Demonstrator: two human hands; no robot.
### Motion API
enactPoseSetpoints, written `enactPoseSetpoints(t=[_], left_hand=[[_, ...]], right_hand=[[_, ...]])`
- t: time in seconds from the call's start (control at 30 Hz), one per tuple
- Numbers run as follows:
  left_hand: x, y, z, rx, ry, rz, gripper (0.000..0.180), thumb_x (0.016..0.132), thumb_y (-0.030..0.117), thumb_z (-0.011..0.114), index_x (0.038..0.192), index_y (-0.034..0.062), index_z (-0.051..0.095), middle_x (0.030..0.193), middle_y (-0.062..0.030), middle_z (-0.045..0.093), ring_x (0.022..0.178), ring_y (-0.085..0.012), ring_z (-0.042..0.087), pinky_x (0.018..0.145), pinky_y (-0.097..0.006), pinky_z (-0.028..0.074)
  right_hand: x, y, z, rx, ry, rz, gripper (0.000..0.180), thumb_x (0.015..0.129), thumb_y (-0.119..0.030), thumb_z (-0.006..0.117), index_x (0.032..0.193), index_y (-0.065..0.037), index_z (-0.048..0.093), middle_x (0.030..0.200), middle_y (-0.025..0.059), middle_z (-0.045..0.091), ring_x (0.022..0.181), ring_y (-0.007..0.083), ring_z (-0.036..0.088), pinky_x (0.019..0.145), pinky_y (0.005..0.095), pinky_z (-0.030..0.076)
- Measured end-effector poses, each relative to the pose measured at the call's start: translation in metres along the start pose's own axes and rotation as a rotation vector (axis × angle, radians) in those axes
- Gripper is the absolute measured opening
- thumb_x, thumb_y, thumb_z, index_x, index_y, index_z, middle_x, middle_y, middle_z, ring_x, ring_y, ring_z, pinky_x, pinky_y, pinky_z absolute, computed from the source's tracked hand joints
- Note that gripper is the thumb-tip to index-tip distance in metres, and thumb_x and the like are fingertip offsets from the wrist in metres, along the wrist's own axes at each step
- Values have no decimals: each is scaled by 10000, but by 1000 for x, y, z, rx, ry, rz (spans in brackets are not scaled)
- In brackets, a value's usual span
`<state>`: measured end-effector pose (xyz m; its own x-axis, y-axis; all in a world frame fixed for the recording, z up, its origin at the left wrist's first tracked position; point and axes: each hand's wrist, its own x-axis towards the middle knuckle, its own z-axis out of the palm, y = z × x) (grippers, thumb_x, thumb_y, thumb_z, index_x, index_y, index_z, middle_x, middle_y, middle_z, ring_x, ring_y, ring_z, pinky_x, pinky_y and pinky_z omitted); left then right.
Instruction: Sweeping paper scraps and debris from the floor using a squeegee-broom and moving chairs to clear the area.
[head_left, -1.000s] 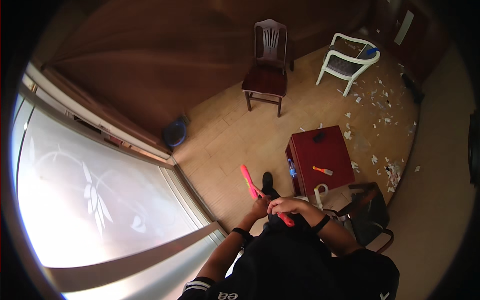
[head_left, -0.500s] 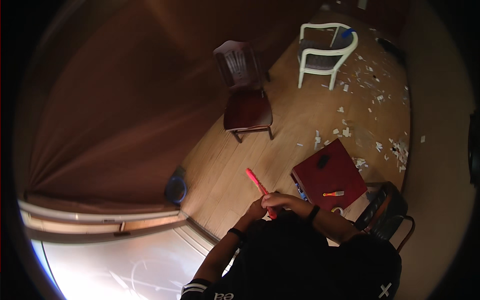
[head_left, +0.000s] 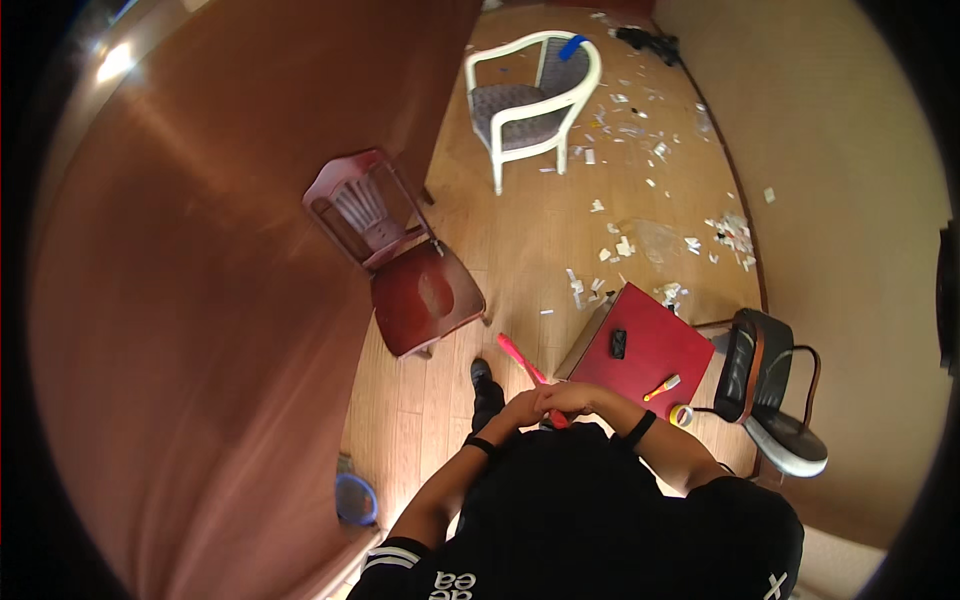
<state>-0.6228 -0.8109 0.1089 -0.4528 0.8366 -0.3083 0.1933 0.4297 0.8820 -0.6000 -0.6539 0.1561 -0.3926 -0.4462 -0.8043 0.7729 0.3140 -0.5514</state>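
My left hand (head_left: 522, 408) and my right hand (head_left: 567, 398) are closed together in front of my body around a long, slim pink-red stick (head_left: 523, 359). One end points away from me and slightly left. Its orange-red near end (head_left: 559, 418) shows just below my fingers. The stick's exact kind cannot be made out. Just beyond my right hand is a red-topped table (head_left: 640, 362). On it lie a small black object (head_left: 619, 344), a paintbrush (head_left: 662, 388) with a yellow-orange handle, and a yellow-and-white tape roll (head_left: 681, 415) at the near corner.
A dark red wooden chair (head_left: 425, 300) stands ahead on the left, beside a brown curtain (head_left: 200, 300). Farther off is a white armchair (head_left: 535, 108). A black chair (head_left: 757, 370) stands right of the table. Paper scraps (head_left: 732, 235) litter the floor. A blue-rimmed bin (head_left: 356, 499) sits lower left.
My view has turned, so the chairs and bin now appear farther left, and the bright panel at lower left has left view. Both hands keep hold of the stick. My shoe has come into view.
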Motion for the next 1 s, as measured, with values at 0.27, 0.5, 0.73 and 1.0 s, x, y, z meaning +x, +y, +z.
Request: enactPoseSetpoints(t=[0.27,0.5,0.73,1.0], left_hand=[[58,-34,-88,63,-251,35,416,814,258,590,1169,66,488,1001,-227,612,944,-402,578,796,-447,467],[117,-49,-112,309,-292,30,462,724,266,698,1053,39,467,902,-232,623,914,-404,591,753,-457,474],[169,-44,-126,408,-312,-133,499,695,329,732,983,26,459,882,-254,628,918,-404,604,751,-473,493],[275,-47,-119,256,-300,-87,363,714,285,676,941,23,567,868,-214,646,894,-376,620,730,-437,497]], right_hand=[[15,-53,-10,404,357,-76,154,809,-197,622,907,-85,583,730,31,575,612,119,563,485,258,444],[26,-66,-48,606,381,-37,138,794,-183,633,809,-54,588,671,3,554,529,90,516,438,240,381],[30,-76,-104,791,343,-123,112,779,-131,648,772,-33,595,653,28,552,511,98,517,432,231,391],[25,-69,-205,888,408,-100,144,728,-136,683,657,-76,573,574,15,498,445,107,462,388,241,340]])
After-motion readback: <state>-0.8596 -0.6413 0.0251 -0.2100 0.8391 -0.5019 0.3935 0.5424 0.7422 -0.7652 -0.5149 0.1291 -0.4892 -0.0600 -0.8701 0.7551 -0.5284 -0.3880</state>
